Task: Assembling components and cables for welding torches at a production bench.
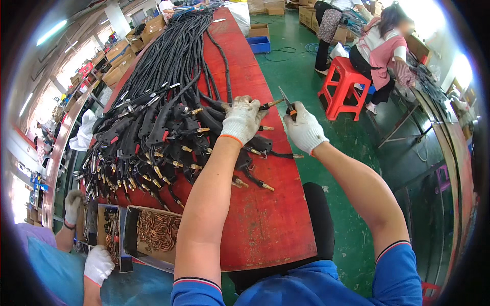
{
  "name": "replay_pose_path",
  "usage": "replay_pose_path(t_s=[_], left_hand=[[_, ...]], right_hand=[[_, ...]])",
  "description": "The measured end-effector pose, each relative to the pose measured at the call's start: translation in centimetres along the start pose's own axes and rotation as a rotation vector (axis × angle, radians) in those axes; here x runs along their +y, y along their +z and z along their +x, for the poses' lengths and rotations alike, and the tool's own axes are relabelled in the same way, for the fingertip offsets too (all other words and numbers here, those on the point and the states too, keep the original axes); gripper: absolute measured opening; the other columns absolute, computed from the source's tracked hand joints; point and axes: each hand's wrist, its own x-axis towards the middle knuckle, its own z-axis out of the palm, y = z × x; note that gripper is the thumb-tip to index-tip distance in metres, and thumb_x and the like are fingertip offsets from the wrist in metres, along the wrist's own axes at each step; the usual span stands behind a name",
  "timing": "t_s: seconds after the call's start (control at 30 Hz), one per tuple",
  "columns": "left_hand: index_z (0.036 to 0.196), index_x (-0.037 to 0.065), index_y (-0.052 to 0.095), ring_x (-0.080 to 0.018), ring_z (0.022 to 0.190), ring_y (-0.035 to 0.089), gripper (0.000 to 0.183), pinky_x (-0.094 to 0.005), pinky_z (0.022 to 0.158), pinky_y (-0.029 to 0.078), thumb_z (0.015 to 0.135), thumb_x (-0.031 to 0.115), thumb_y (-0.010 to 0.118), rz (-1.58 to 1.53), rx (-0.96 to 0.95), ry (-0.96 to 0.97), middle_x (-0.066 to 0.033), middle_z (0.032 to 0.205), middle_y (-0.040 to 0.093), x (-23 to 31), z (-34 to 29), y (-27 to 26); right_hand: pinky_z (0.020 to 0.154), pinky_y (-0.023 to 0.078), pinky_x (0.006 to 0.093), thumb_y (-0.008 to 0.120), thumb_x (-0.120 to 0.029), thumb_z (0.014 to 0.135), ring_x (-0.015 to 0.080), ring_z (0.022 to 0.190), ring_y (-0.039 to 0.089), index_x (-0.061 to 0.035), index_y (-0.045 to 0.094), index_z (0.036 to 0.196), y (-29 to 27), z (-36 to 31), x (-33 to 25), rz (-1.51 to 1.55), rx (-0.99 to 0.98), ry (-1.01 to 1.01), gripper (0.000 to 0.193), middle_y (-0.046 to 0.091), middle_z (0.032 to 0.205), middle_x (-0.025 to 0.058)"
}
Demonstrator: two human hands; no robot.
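We see our left hand (pixel 242 118) clamped on a black cable end (pixel 264 106) at the red table (pixel 270 224)'s right edge, likely leaving its brass tip (pixel 276 102) exposed; right hand (pixel 306 128), past that edge, clenches a pointed tool (pixel 285 97).

Brass-tipped piece (pixel 268 105) — partly hidden (by left hand (pixel 242 120)).

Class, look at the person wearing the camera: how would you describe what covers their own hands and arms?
The left hand wears a white knitted glove, smudged grey over the fingers, with an orange cuff edge. The right hand has a white glove too. Short blue sleeves have dark, white and red trim; the forearms are bare.
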Motion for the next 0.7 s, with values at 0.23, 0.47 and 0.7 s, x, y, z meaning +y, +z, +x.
replay_pose_path(t_s=[0.23,0.47,0.7], left_hand=[[0.111,0.006,0.073,-0.04,0.126,0.063,0.031,-0.0586,0.104,0.048,0.106,0.036,0.07,-0.07,0.092,0.091,-0.0168,0.124,0.069,-0.9,-0.6,-0.4],[0.108,0.006,0.073,-0.0397,0.124,0.063,0.028,-0.0542,0.103,0.047,0.104,0.033,0.071,-0.091,0.155,0.114,-0.0161,0.123,0.068,-1.6,-1.2,-0.1],[0.111,0.003,0.074,-0.0398,0.129,0.061,0.029,-0.0545,0.108,0.045,0.104,0.032,0.071,-0.148,0.128,0.102,-0.018,0.128,0.067,-1.2,-1.4,-1.0]], right_hand=[[0.089,0.059,0.0527,0.072,-0.019,0.1,0.0482,0.105,0.073,-0.0049,0.061,0.131,0.7,3.9,4.4,0.0,0.209,-0.497,0.036,0.075,0.112,0.0247],[0.078,0.06,0.0492,0.078,-0.01,0.09,0.043,0.089,0.073,-0.0038,0.068,0.118,0.0,8.9,4.6,-0.047,0.239,-0.922,0.03,0.073,0.097,0.0182],[0.08,0.057,0.0541,0.078,-0.006,0.071,0.0402,0.093,0.069,-0.0073,0.067,0.112,-1.9,13.5,4.3,-0.168,0.32,-1.319,0.043,0.069,0.099,0.0133]])
